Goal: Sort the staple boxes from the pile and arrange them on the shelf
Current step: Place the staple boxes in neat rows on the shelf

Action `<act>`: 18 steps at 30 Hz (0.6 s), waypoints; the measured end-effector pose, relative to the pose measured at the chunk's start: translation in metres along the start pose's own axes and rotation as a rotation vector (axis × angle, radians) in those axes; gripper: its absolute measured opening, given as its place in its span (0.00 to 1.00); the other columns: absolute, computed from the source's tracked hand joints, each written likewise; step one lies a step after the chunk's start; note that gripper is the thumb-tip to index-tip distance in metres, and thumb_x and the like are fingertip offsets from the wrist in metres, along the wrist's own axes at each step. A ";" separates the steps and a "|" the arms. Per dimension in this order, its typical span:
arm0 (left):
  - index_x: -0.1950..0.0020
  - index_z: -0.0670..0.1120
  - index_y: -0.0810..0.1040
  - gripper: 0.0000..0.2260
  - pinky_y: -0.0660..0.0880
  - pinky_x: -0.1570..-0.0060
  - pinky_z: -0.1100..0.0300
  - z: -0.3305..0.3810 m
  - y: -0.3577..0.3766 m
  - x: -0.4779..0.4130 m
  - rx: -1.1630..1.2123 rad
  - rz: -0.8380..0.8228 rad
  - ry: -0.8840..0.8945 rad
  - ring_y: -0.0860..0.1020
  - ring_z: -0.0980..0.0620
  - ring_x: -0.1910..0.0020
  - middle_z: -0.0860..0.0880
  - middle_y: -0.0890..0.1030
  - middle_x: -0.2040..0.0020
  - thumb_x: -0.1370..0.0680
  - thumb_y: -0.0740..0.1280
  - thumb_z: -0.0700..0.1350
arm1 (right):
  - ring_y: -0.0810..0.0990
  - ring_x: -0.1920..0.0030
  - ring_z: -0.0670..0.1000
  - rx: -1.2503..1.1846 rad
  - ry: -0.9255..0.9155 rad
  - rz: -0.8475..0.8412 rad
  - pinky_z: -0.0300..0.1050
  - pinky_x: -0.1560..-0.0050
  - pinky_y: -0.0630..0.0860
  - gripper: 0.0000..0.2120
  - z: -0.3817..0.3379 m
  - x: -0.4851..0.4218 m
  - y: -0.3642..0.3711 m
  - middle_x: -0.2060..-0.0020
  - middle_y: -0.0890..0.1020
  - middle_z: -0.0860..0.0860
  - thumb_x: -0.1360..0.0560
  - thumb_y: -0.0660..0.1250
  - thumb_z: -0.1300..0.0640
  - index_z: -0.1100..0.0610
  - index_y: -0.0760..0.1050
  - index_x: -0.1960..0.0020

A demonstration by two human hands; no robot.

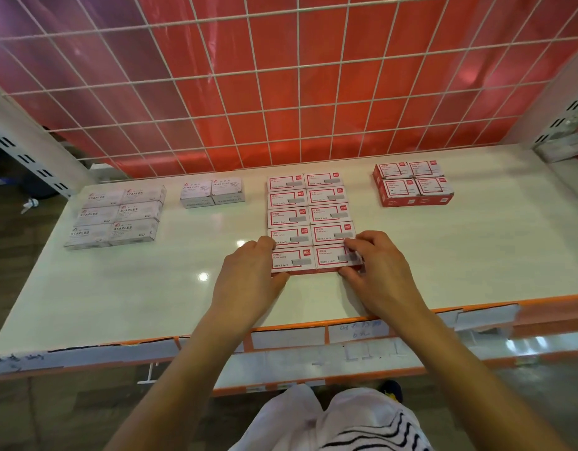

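- On the left part of the white shelf [151, 288], six pale boxes marked STAPLES [115, 216] lie flat in two columns of three, edges touching.
- Just right of them and nearer the far edge, two pale boxes marked PAPER CLIPS [212, 192] sit side by side.
- At the centre, a red-and-white block [310, 206] of staple boxes runs in two columns and five rows from the wire grid [281, 92] towards me. Each box has its long axis left to right.
- My left hand [248, 275] is at the left end of the near-left box [292, 258]. Its fingers curl at the far corner and its thumb sits on the near corner, a narrow grip.
- My right hand [375, 265] holds the right end of the near-right box [336, 255], with fingers over the top and thumb against the near side.
- That last pair lies straight ahead between my hands, lengthwise across me, and each hand is equally close to its own box. I judge the coming move is a push away from me, to square this row against the row behind it.
- Further right and well apart, four red boxes [413, 185] form a two-by-two square; I cannot tell whether more lie beneath.
- No loose pile is in view.
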State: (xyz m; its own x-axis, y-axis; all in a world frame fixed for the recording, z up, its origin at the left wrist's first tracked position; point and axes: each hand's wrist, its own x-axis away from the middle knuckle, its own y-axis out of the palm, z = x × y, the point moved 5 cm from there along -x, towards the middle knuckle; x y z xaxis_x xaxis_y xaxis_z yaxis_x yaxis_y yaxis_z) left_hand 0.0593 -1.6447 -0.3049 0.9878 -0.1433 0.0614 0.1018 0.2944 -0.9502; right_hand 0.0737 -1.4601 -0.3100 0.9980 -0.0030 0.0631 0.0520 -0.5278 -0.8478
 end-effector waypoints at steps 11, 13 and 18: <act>0.30 0.52 0.65 0.26 0.73 0.46 0.60 0.022 -0.017 0.000 -0.118 0.117 -0.021 0.70 0.52 0.38 0.51 0.72 0.35 0.23 0.58 0.64 | 0.67 0.34 0.50 0.047 -0.019 0.060 0.42 0.35 0.66 0.25 0.007 0.002 -0.006 0.34 0.72 0.50 0.26 0.66 0.45 0.53 0.70 0.32; 0.29 0.52 0.65 0.25 0.72 0.41 0.58 0.034 -0.012 -0.004 -0.101 0.127 0.017 0.67 0.52 0.35 0.51 0.70 0.32 0.22 0.58 0.63 | 0.65 0.31 0.51 0.065 -0.012 0.074 0.44 0.33 0.64 0.24 0.011 0.004 -0.009 0.31 0.70 0.51 0.24 0.64 0.46 0.54 0.69 0.31; 0.27 0.52 0.62 0.27 0.64 0.32 0.53 0.069 0.000 -0.011 -0.111 0.103 0.117 0.62 0.49 0.28 0.51 0.65 0.26 0.22 0.59 0.62 | 0.62 0.28 0.54 0.111 0.027 0.079 0.49 0.30 0.61 0.25 0.029 0.006 -0.019 0.28 0.66 0.53 0.23 0.62 0.45 0.54 0.67 0.30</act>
State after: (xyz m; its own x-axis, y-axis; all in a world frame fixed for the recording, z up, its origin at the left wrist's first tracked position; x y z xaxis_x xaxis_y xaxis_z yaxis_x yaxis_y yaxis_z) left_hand 0.0568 -1.5782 -0.2844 0.9712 -0.2287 -0.0673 -0.0188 0.2081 -0.9779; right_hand 0.0795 -1.4253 -0.3094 0.9979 -0.0643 0.0068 -0.0214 -0.4281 -0.9035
